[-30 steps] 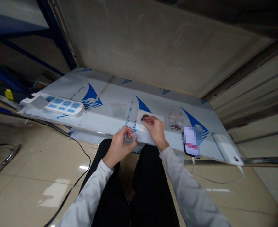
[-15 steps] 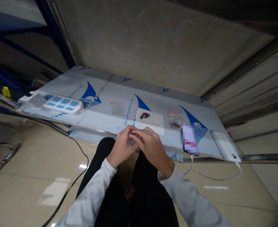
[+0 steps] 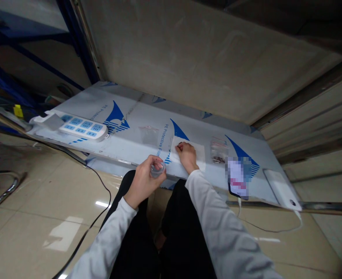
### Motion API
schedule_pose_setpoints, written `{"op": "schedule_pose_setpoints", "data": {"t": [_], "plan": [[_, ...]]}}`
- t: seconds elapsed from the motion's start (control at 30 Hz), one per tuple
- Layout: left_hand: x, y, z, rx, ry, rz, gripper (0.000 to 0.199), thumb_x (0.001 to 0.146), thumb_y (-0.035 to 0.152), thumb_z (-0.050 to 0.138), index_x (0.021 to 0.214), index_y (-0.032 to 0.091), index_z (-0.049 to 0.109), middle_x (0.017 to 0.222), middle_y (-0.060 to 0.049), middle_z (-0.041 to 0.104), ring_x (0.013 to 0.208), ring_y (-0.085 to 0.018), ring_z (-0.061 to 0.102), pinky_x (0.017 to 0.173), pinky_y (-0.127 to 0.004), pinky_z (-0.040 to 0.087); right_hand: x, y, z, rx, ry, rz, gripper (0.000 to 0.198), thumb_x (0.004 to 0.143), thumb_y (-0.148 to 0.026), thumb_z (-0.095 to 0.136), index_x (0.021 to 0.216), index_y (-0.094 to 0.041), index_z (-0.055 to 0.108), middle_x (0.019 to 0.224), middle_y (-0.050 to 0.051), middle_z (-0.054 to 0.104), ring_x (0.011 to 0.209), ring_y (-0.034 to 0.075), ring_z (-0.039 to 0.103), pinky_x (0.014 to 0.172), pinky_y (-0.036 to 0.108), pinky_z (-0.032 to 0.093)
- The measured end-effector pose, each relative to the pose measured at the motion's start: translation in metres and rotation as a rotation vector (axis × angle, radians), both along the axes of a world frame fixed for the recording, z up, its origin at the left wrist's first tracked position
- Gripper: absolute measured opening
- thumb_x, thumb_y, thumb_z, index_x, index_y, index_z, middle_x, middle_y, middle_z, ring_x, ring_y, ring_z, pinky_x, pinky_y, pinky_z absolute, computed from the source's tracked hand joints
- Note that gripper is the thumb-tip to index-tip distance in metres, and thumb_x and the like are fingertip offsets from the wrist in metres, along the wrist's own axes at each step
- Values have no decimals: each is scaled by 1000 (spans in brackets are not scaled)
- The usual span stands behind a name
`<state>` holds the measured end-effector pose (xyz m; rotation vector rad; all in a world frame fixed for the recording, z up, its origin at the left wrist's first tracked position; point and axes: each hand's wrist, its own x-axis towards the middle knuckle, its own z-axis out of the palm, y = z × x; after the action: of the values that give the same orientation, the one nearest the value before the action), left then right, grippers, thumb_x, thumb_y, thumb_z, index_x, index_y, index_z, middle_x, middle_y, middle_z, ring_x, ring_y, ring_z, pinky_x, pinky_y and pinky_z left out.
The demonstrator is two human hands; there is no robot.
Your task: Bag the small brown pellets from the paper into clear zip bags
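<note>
My left hand (image 3: 146,178), just off the table's front edge, has its fingers curled round a small clear round plastic container (image 3: 157,169). The container's open mouth faces up towards me. Out on the table, my right hand (image 3: 186,155) rests over a white sheet of paper (image 3: 200,157), its fingertips pinched together. A dark brown bit of the small brown pieces (image 3: 180,143) shows by the fingertips; the hand covers the others. What the right fingertips hold, if anything, is too small to make out.
A clear zip bag with dark small pieces (image 3: 219,155) lies right of the paper, another clear bag (image 3: 148,135) to its left. A phone (image 3: 237,176) and a white power bank (image 3: 281,188) with cables lie at the right. A power strip (image 3: 85,128) occupies the left end.
My right hand has left the clear container and reached forward onto the paper, over the brown pieces. My left hand keeps the container and has shifted slightly left.
</note>
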<state>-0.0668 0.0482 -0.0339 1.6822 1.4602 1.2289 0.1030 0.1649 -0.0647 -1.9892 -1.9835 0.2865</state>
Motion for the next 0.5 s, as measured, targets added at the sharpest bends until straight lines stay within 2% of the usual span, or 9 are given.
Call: {"op": "schedule_pose_setpoints", "data": {"t": [0.3, 0.4, 0.5], "plan": [[0, 4, -1, 3, 9, -9, 21, 73, 17, 61, 93, 19, 54, 74, 2, 61, 70, -11, 61, 69, -24, 48, 0, -13, 6, -15, -68, -10, 27, 82, -8, 50, 101, -13, 68, 108, 18, 68, 93, 26, 65, 78, 33, 48], [6, 4, 0, 13, 39, -12, 22, 72, 16, 60, 92, 20, 54, 74, 2, 60, 70, -12, 60, 69, -24, 48, 3, -23, 20, -5, -19, -3, 23, 82, -12, 53, 96, -16, 70, 100, 13, 72, 86, 22, 67, 78, 31, 49], [14, 3, 1, 20, 62, -46, 23, 70, 15, 60, 92, 19, 54, 74, 2, 60, 70, -12, 60, 69, -24, 47, 2, -52, 48, 75, 250, 46, 17, 82, -22, 59, 94, -18, 71, 89, 5, 74, 69, 15, 65, 71, 26, 50]]}}
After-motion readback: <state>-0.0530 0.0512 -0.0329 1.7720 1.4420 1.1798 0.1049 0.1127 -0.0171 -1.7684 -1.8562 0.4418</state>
